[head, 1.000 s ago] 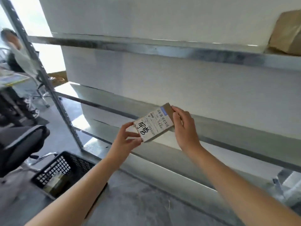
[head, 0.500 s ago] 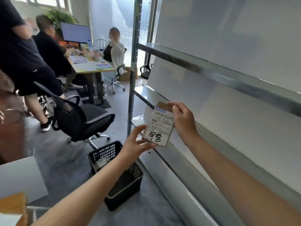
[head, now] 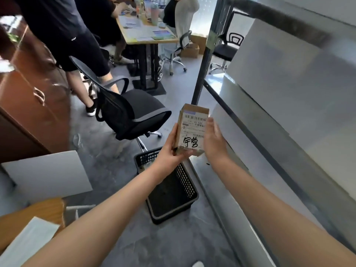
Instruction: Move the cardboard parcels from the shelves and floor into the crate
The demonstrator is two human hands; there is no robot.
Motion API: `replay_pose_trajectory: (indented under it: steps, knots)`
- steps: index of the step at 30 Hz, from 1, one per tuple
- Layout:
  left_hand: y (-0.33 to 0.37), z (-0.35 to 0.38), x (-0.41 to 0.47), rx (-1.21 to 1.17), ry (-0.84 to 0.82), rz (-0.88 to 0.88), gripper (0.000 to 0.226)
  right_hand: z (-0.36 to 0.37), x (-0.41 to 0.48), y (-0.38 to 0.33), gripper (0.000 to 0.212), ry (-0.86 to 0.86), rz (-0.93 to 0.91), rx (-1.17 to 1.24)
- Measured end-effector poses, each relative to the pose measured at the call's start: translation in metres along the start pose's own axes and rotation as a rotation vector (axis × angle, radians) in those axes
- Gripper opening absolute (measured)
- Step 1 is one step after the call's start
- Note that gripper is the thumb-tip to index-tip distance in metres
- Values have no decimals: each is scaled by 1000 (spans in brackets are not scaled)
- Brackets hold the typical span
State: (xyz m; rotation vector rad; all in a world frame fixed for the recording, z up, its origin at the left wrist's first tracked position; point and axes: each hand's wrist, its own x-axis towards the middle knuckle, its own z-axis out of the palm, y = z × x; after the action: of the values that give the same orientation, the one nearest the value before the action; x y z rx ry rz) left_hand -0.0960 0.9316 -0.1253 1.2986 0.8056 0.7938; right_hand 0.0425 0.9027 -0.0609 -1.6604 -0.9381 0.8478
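Parcel (head: 192, 130) in left hand (head: 169, 151), now seemingly over crate (head: 185, 182)

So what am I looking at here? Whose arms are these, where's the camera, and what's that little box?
No machine here: a person wears one wide-angle camera on the head, so you look down along their own bare arms. The left hand and right hand together hold a small cardboard parcel upright, its white label with barcodes and black handwriting facing the camera. The left grips its left edge and bottom; the right holds the other side, thumb on the label. Below it, on the grey floor, stands a black perforated crate, where parcels belong. On the right runs a metal shelf rack; on the left stands a black office chair, with a desk behind.
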Motion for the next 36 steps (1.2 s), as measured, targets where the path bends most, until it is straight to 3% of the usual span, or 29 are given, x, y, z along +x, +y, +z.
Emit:
replay_pose_trajectory:
  steps: [6,11,15,17,19,22,27,31,36]
  knots:
    - [-36,-11,107,155,195,-78,94,20,126,55,43,-242,38,-18]
    - [-85,-21,184,300,307,-274,86,36,221,118,41,-413,158,-4]
    - [-131,-19,218,169,366,-419,80,48,262,173,26,-436,308,-42]
    - [-161,-22,228,102,432,-483,67,56,276,200,22,-474,356,-64]
    - [-199,-29,234,50,495,-521,48,65,286,232,23,-507,416,-66]
    - [-261,-37,242,76,520,-589,38,85,296,296,29,-511,429,-129]
    - [-389,-44,246,126,510,-726,47,124,303,420,44,-513,502,-257]
    - [-506,-58,255,194,556,-807,46,161,311,513,45,-538,574,-337]
    - [-610,-85,284,272,514,-882,47,217,329,625,57,-464,593,-313]
